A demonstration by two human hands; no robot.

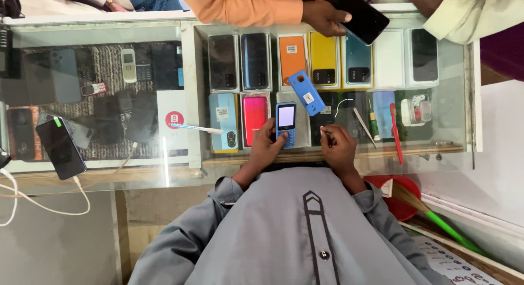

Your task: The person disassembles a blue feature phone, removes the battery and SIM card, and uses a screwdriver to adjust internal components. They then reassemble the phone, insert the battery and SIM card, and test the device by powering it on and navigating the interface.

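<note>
One blue keypad phone [286, 123], left hand [266, 147], right hand [337, 146]

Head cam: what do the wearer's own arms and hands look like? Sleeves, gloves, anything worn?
Both arms wear long, loose grey sleeves ending at the wrists, matching the grey shirt with its dark-trimmed placket and button. The left hand and right hand are bare: no gloves, and no rings, watch or markings that I can make out.

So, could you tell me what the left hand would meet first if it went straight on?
Likely the blue back cover lying just beyond the blue keypad phone that the left hand holds, though depth is unclear.
</note>
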